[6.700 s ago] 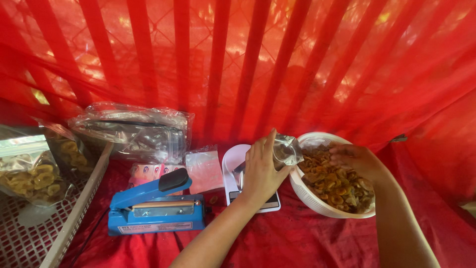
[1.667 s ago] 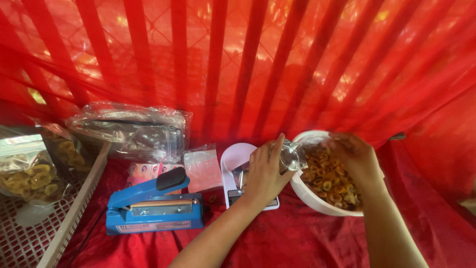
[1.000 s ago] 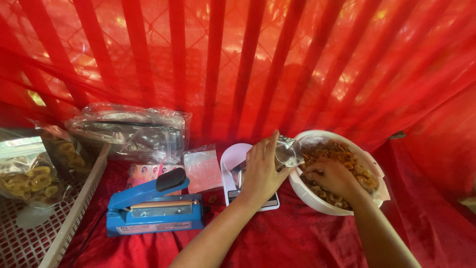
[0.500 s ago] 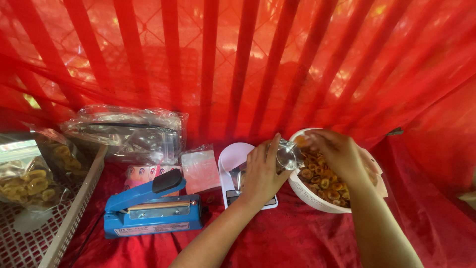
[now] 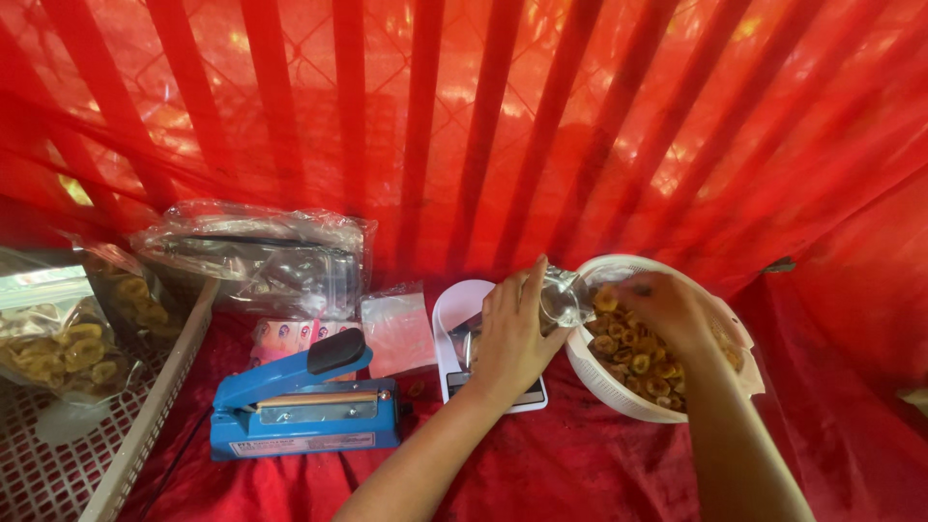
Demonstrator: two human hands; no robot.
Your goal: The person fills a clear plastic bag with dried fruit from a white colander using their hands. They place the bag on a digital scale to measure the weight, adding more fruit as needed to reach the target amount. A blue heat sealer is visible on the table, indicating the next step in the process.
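Beside the round white perforated basket (image 5: 619,391), the left hand (image 5: 512,333) grips a crinkly clear pouch (image 5: 561,298) over the flat white scale (image 5: 454,319), while the right hand (image 5: 667,309) pinches ridged golden chips (image 5: 633,358) inside it.

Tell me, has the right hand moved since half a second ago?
Barely: the right hand stays over the white bowl of fried slices, near the clear bag.

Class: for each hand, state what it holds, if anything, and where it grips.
Left hand grips the clear plastic bag around its side. Right hand is in the white bowl among fried chips; grip unclear.
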